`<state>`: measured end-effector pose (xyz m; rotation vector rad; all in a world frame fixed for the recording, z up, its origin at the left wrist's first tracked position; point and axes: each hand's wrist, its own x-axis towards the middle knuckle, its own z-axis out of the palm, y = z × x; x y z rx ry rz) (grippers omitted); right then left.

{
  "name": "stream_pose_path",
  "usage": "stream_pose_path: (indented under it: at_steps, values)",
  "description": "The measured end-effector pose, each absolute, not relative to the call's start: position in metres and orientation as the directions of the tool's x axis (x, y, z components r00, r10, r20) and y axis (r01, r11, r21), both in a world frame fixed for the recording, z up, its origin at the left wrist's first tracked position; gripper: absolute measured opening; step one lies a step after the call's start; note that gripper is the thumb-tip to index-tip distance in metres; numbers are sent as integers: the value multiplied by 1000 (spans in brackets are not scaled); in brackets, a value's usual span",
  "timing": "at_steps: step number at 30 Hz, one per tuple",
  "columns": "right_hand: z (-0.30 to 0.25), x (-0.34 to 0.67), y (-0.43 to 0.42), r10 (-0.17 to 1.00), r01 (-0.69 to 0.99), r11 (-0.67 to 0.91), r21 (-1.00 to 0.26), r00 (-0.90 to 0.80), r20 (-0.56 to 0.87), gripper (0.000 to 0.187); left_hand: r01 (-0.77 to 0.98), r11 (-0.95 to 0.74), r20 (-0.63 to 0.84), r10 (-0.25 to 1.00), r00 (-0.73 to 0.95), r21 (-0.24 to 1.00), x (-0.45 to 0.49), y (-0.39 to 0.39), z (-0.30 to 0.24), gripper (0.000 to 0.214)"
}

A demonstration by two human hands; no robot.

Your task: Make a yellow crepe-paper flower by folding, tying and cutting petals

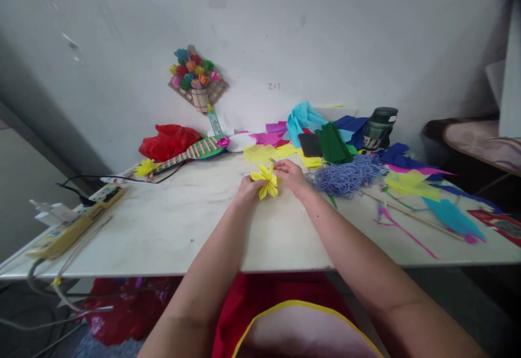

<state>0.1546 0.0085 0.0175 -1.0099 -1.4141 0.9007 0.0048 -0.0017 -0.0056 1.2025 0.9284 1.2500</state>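
Note:
A yellow paper flower (266, 182) with several pointed petals is held above the table in front of me. My left hand (247, 189) is closed on it from the left, the thumb lying across toward its centre. At the flower's upper right, my right hand (290, 174) has its fingers bent and pinched together. A small dark tip shows by those fingertips, too small to name. Behind my hands lie sheets of yellow crepe paper (258, 153). A tangled heap of blue-violet yarn (348, 174) lies just right of my right hand.
On the white table (163, 228), a yellow power strip (77, 222) with cords lies left. Behind are a red plastic bag (169, 142) and a green striped decorated piece (199, 150). A phone (310, 145), green paper (334, 144), a dark bottle (380, 129) and a thin stick (411, 214) are right.

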Motion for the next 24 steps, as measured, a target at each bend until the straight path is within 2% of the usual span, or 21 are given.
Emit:
stream_pose_path:
  at_steps: [9,16,24]
  values:
    - [15,154,12,945,46,326,-944,15,327,23,-164,-73,91,990,104,984,5,-1,-6,29]
    - [17,153,10,965,2,261,-965,13,261,25,-166,-79,96,991,95,983,7,-4,-2,28]
    - [17,153,12,968,-24,238,-971,81,236,27,-113,-108,115,992,56,988,8,-7,4,25]
